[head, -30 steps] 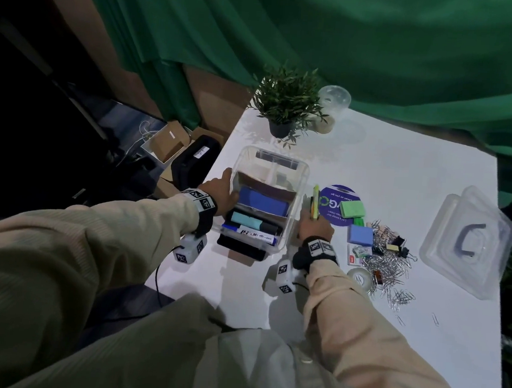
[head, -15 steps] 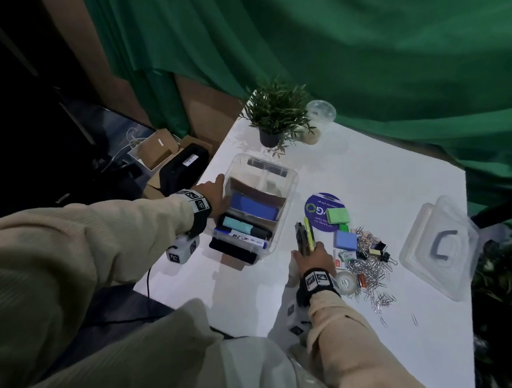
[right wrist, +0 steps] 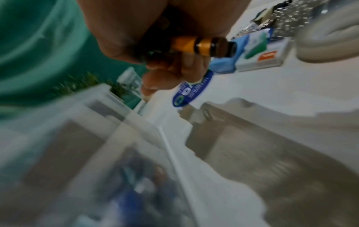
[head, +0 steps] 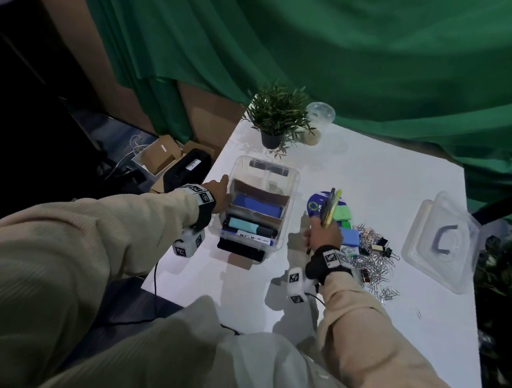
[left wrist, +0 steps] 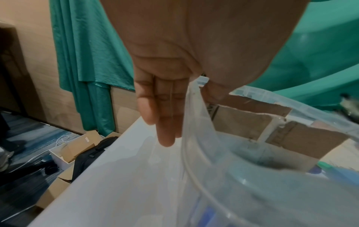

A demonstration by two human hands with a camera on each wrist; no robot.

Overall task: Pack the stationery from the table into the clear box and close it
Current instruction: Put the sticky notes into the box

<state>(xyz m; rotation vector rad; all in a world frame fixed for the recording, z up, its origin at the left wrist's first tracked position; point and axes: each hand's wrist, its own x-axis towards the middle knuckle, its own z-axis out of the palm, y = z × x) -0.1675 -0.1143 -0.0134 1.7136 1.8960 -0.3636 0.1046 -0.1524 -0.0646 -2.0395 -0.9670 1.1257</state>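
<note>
Head view: dim, cool light is falling from above onto the white tabletop (head: 370,203), hard-edged shadows are lying near the right hand (head: 322,234), and the left edge is sinking into black while wide-angle distortion is bending the green curtain (head: 352,48). Left wrist view: the picture is staying fairly sharp, with soft glare showing on the clear box (left wrist: 252,176). Right wrist view: motion blur is smearing the lower left half.
</note>
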